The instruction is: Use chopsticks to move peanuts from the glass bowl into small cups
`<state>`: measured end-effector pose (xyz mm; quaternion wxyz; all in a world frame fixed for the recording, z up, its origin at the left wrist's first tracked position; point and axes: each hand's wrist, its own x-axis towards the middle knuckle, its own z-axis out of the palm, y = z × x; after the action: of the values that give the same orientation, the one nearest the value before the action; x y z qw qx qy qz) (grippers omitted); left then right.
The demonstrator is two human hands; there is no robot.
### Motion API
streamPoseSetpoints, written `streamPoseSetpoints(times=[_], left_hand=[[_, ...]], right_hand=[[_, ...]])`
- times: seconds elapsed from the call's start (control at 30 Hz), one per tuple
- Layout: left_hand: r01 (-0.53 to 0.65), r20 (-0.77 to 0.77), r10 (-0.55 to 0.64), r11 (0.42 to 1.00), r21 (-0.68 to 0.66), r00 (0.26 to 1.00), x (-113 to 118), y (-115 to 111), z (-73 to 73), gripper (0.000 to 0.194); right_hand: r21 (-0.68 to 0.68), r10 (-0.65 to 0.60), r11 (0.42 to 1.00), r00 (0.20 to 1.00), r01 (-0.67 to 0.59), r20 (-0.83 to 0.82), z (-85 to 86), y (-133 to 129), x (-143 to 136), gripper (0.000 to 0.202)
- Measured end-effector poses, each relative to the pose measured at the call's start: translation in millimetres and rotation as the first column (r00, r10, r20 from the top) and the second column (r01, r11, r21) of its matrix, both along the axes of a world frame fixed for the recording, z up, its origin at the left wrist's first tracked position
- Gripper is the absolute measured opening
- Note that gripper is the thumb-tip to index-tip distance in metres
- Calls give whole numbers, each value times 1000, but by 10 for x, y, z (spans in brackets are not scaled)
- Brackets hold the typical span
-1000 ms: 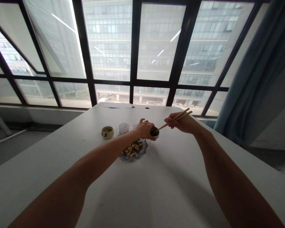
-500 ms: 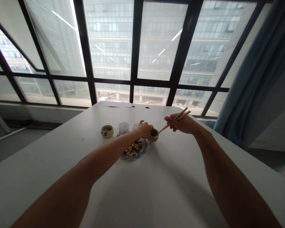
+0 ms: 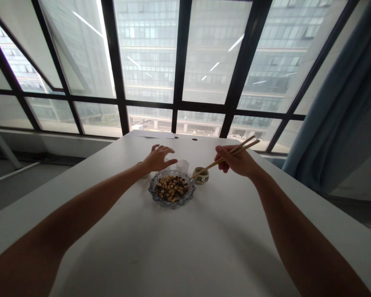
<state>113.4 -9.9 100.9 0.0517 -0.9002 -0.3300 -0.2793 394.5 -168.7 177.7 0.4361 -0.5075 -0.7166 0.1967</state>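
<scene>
My right hand (image 3: 234,160) is closed around a pair of wooden chopsticks (image 3: 224,160). Their tips point down and left, over the front of a small cream cup with dark characters (image 3: 201,176) and close to the rim of a scalloped glass bowl (image 3: 156,199). Peanuts and darker pieces (image 3: 171,188) lie in that bowl. Behind its left side hovers my left hand (image 3: 158,159), fingers spread and nothing in them. A second small cup (image 3: 144,175) is mostly hidden by my left wrist.
A clear plastic cup (image 3: 182,166) stands behind the bowl on the white table (image 3: 173,251). Sheets of paper (image 3: 154,135) lie at the far edge, before the windows. A blue curtain (image 3: 330,107) hangs at the right.
My left hand has let go of the right-hand cup and moved left, its fingers opening. The chopstick tips have moved from the cup's mouth to its front left, near the bowl.
</scene>
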Motion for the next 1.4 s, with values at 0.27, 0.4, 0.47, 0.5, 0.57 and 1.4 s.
streamPoseSetpoints(times=[0.27, 0.4, 0.47, 0.5, 0.57, 1.4], left_hand=[[-291, 151, 295, 955, -47, 943, -1038, -60, -565, 43], [-337, 237, 360, 932, -132, 902, -1058, -58, -804, 55], [-331, 257, 373, 924, -194, 891, -1038, -38, -868, 58], [-323, 257, 375, 920, -223, 891, -1032, -28, -888, 60], [-306, 245, 373, 912, -272, 895, -1029, -18, -910, 63], [-254, 234, 335, 914, -316, 913, -1044, -20, -920, 65]], right_hand=[[-227, 237, 954, 958, -197, 164, -268, 38, -462, 57], [-84, 161, 985, 975, -149, 154, -428, 137, -533, 57], [-19, 113, 994, 985, -111, 130, -467, 176, -524, 57], [1, 93, 996, 990, -94, 105, -475, 188, -510, 58], [17, 60, 998, 997, -61, 39, -467, 193, -474, 59], [-63, 47, 997, 996, -43, 74, -435, 136, -492, 66]])
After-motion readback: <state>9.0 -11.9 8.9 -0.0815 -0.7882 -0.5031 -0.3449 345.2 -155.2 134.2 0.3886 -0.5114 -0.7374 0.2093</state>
